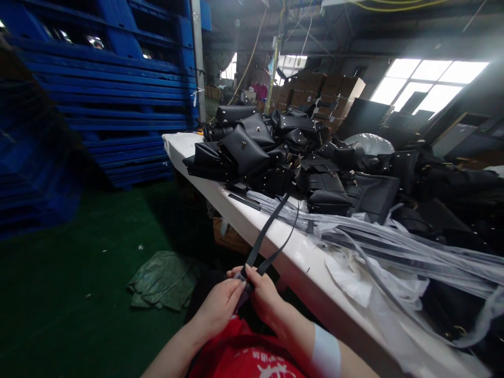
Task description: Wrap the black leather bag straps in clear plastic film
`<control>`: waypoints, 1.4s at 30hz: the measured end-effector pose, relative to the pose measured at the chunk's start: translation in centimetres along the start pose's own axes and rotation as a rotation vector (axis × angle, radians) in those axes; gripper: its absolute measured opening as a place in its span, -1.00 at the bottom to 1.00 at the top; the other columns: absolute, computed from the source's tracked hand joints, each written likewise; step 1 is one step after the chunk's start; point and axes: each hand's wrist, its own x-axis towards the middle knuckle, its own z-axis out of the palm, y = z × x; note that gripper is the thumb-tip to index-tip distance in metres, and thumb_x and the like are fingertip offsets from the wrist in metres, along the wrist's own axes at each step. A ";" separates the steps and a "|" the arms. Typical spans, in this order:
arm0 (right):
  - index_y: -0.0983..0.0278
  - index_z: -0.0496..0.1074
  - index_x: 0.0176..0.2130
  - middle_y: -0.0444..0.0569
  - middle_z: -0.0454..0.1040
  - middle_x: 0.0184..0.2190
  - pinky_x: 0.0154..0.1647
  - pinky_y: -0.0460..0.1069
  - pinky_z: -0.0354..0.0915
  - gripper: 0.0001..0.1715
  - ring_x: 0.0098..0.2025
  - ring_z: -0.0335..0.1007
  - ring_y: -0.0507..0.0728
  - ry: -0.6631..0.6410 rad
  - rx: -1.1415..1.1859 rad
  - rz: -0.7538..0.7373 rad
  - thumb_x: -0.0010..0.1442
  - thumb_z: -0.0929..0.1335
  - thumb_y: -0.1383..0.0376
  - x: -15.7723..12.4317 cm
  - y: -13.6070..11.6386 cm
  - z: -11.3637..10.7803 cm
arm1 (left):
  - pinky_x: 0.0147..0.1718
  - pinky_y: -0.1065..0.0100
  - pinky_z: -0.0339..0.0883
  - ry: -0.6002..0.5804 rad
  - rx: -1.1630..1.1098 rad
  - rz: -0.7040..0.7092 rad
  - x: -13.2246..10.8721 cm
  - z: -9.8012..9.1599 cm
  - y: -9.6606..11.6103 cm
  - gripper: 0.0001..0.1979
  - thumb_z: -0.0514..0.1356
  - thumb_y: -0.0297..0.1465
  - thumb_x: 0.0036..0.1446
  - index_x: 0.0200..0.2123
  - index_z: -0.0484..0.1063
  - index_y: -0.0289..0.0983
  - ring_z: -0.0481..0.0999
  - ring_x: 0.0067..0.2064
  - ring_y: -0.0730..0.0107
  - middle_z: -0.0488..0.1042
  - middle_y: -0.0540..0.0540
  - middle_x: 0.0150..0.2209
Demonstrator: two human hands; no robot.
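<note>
Close to my body, just off the table's edge, my left hand (225,299) and my right hand (264,290) meet around a black strap (260,239). Fingers of both hands are closed on it. Two lengths of the strap run up from my grip and over the white table edge, their far ends near the black bags. Part of the strap between my hands is hidden by my fingers. Black leather-look bags (244,149) with metal studs lie heaped on the white table (232,210), beyond my hands.
Clear-wrapped strips (378,236) and a crumpled white sheet (350,275) lie along the table's near side. Blue pallets (129,100) stand stacked at left. On the green floor lies a crumpled sack (165,281). A cardboard box (228,236) sits under the table, and cartons (331,94) stand behind.
</note>
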 end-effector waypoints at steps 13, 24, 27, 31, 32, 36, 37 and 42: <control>0.35 0.56 -0.32 0.14 0.60 -0.22 0.03 0.10 0.29 -0.56 -0.12 0.52 0.23 0.089 0.075 -0.097 0.03 0.47 0.01 1.0 -2.4 -0.7 | -0.38 0.33 0.21 0.009 0.063 -0.011 0.6 0.8 -0.4 -0.51 -0.17 -0.15 0.31 -0.49 0.37 -0.26 0.41 -0.39 0.28 0.42 -0.08 -0.48; 0.35 0.57 -0.14 0.14 0.57 -0.11 0.01 0.08 0.30 -0.42 -0.06 0.46 0.22 -0.117 -0.069 -0.066 0.14 0.38 -0.08 0.5 -4.5 -0.6 | -0.41 0.37 0.23 0.024 0.012 0.100 0.8 -0.6 1.1 -0.49 -0.14 -0.12 0.33 -0.46 0.40 -0.27 0.41 -0.40 0.33 0.40 -0.07 -0.45; 0.33 0.56 -0.10 0.10 0.56 -0.13 -0.18 0.03 0.36 -0.34 -0.11 0.46 0.22 -0.170 -0.154 -0.021 0.14 0.33 -0.16 -0.2 -4.5 0.3 | -0.43 0.38 0.22 0.032 0.010 0.151 1.5 -1.2 2.1 -0.51 -0.12 -0.15 0.33 -0.49 0.37 -0.27 0.40 -0.42 0.34 0.41 -0.06 -0.47; 0.34 0.57 -0.11 0.10 0.57 -0.19 -0.16 0.05 0.35 -0.30 -0.14 0.48 0.23 -0.202 -0.118 -0.009 0.14 0.31 -0.18 -0.1 -4.7 0.5 | -0.44 0.37 0.19 0.020 0.048 0.162 2.0 -1.5 2.8 -0.51 -0.13 -0.15 0.33 -0.54 0.33 -0.26 0.36 -0.46 0.36 0.39 -0.05 -0.53; 0.35 0.58 -0.12 0.11 0.57 -0.19 -0.11 0.06 0.34 -0.31 -0.13 0.47 0.23 -0.176 -0.095 -0.031 0.14 0.32 -0.18 0.2 -5.0 0.3 | -0.43 0.36 0.19 0.011 0.061 0.153 2.1 -1.5 2.8 -0.51 -0.12 -0.14 0.33 -0.52 0.34 -0.26 0.37 -0.45 0.35 0.40 -0.05 -0.52; 0.38 0.61 -0.22 0.15 0.57 -0.18 0.02 0.05 0.26 -0.35 -0.11 0.45 0.20 -0.051 -0.101 -0.148 0.12 0.36 -0.14 1.2 -6.4 -0.7 | -0.39 0.36 0.20 -0.013 0.113 0.127 2.1 -1.3 2.8 -0.50 -0.12 -0.11 0.32 -0.50 0.37 -0.26 0.38 -0.39 0.32 0.43 -0.08 -0.45; 0.39 0.61 -0.23 0.15 0.57 -0.17 0.01 0.04 0.26 -0.36 -0.13 0.45 0.19 -0.044 -0.119 -0.165 0.11 0.36 -0.14 1.2 -6.5 -0.8 | -0.40 0.36 0.20 -0.008 0.120 0.125 2.3 -1.3 2.9 -0.50 -0.12 -0.11 0.32 -0.51 0.35 -0.26 0.38 -0.39 0.32 0.42 -0.08 -0.45; 0.38 0.60 -0.15 0.09 0.56 -0.31 -0.26 -0.01 0.30 -0.35 -0.36 0.43 0.09 -0.094 -0.079 -0.131 0.09 0.38 -0.12 0.4 -5.6 0.5 | -0.41 0.38 0.22 0.016 0.125 0.145 3.3 -1.9 4.3 -0.50 -0.12 -0.09 0.31 -0.52 0.34 -0.25 0.41 -0.38 0.29 0.43 -0.09 -0.46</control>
